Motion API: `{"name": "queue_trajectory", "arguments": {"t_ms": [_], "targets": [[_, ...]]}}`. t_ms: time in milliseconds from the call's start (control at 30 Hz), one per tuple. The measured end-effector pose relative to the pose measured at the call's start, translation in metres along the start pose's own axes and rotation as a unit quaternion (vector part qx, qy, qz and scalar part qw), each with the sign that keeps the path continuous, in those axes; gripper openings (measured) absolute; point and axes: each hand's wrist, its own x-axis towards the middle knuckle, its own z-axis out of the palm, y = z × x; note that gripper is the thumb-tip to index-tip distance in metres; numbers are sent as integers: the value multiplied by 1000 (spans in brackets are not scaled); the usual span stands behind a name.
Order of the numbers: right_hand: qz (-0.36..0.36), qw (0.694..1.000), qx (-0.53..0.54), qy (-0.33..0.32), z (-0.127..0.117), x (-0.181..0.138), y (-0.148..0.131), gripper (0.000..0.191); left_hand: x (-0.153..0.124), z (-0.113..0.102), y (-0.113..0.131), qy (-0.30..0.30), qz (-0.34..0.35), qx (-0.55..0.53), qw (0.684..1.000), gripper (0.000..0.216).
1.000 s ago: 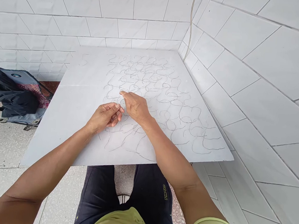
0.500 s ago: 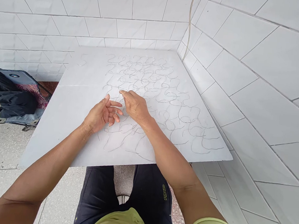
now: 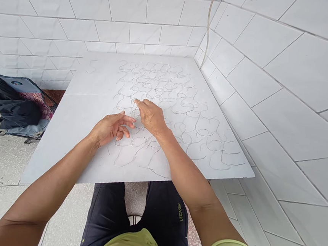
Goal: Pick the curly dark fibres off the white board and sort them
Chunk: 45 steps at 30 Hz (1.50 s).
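Many thin, curved dark wires (image 3: 205, 135) lie spread over a white board (image 3: 72, 115). My right hand (image 3: 152, 118), above the middle of them, has its thumb and index finger pinched on a fine wire (image 3: 133, 114) that hangs down from the fingertips. My left hand (image 3: 112, 128) is just to the left and a little nearer to me, palm turned inward. Its fingers are partly bent and apart, with the hanging wire passing by their tips. Whether the left fingers touch this wire is hard to make out.
White tiled walls (image 3: 128, 9) meet the board at its back and right. A pale cable (image 3: 208, 31) runs down the corner. A folding chair (image 3: 26, 86) with dark cloth (image 3: 13, 108) on it stands on the floor at left. The board's front edge lies over my thighs.
My left hand's thumb has come down closer to its fingers, and the fingers have curled a little. My right hand has shifted slightly right, still pinching.
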Motion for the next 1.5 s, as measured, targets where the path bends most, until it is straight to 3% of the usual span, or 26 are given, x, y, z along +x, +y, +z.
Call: {"name": "queue_trajectory", "arguments": {"t_ms": [400, 600, 867, 1067, 1267, 1500], "targets": [[-3, 998, 46, 40, 8, 0, 6, 42, -2, 2, 0, -2, 15, 1, 1000, 50], [-13, 1000, -1, 16, 7, -1, 6, 43, -3, 0, -1, -21, -15, 23, 999, 55], [-24, 1000, 15, 0, 5, -1, 2, 40, -4, 2, 2, 32, -13, 98, 995, 51], [-15, 997, 82, 9, 1, -1, 0, 37, -8, 6, 4, 153, 98, 209, 961, 44], [-19, 992, 128, -6, 3, -2, -3, 35, -10, 5, 2, 152, 118, 254, 948, 33], [-10, 986, 163, -14, -4, -1, -6, 32, -8, 0, 3, 131, 88, 245, 957, 43]]}}
